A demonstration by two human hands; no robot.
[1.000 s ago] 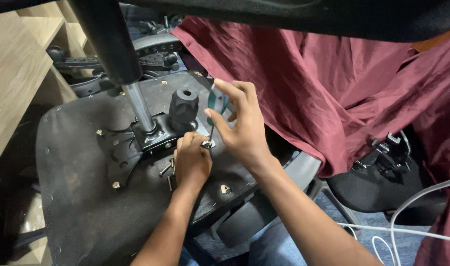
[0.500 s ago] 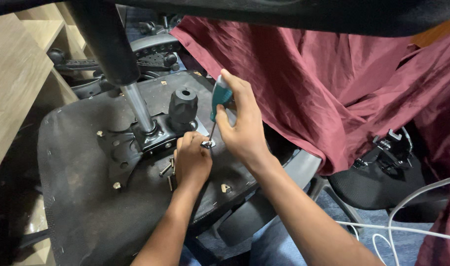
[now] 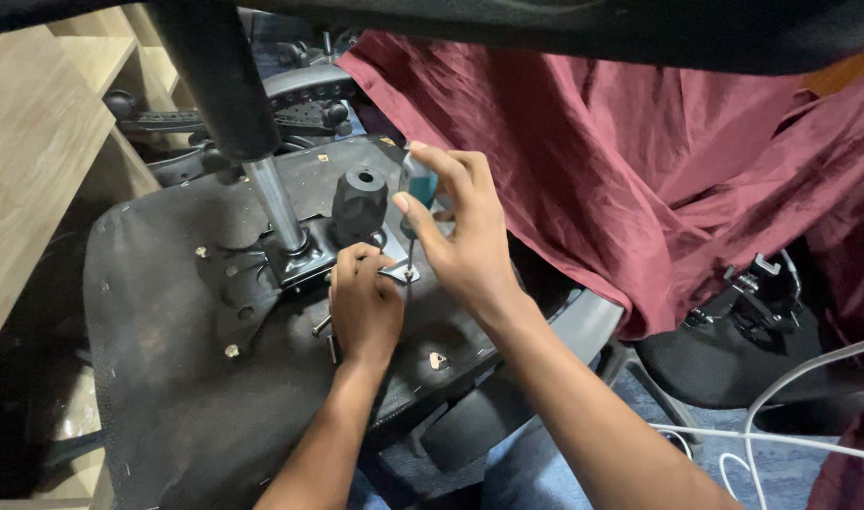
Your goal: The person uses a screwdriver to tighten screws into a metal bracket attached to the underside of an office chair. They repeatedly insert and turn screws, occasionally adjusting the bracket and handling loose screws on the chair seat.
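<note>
Teal-handled screwdriver (image 3: 416,194) (upright) in right hand (image 3: 465,236), on bracket (image 3: 397,273).

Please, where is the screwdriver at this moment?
The screwdriver is near the middle of the head view, upright in the right hand, its tip beside the left hand and black knob.

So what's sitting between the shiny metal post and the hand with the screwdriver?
In the head view, a black round knob stands between the metal post and the right hand gripping the teal-handled screwdriver.
</note>
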